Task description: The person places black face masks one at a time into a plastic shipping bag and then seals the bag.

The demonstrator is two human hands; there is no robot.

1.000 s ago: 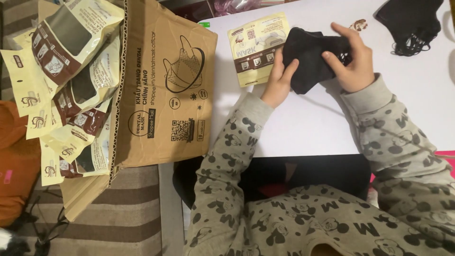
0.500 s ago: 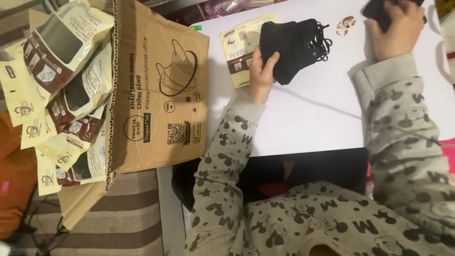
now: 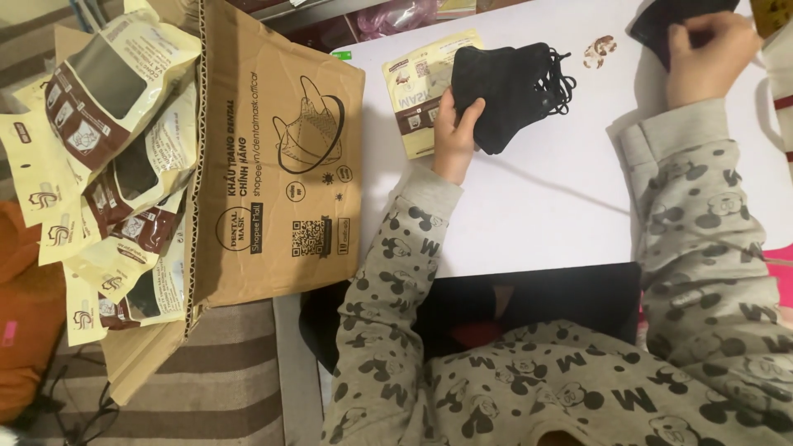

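Observation:
My left hand point(image 3: 453, 136) grips a stack of black face masks point(image 3: 512, 91) by its near edge, holding it over a cream pouch point(image 3: 417, 91) that lies flat on the white table point(image 3: 562, 206). My right hand point(image 3: 709, 58) is far to the right near the table's back edge, its fingers pinching the edge of another pile of black masks point(image 3: 661, 25). Both arms wear grey patterned sleeves.
A brown cardboard box point(image 3: 273, 165) stands at the table's left edge, with several cream and brown filled pouches point(image 3: 107, 157) spilling out of it to the left. A small brown scrap point(image 3: 599, 51) lies between the two mask piles. An orange cushion point(image 3: 25, 330) sits at lower left.
My right hand let go of the mask stack and moved right to the other black pile. My left hand keeps the stack, now lower over the pouch.

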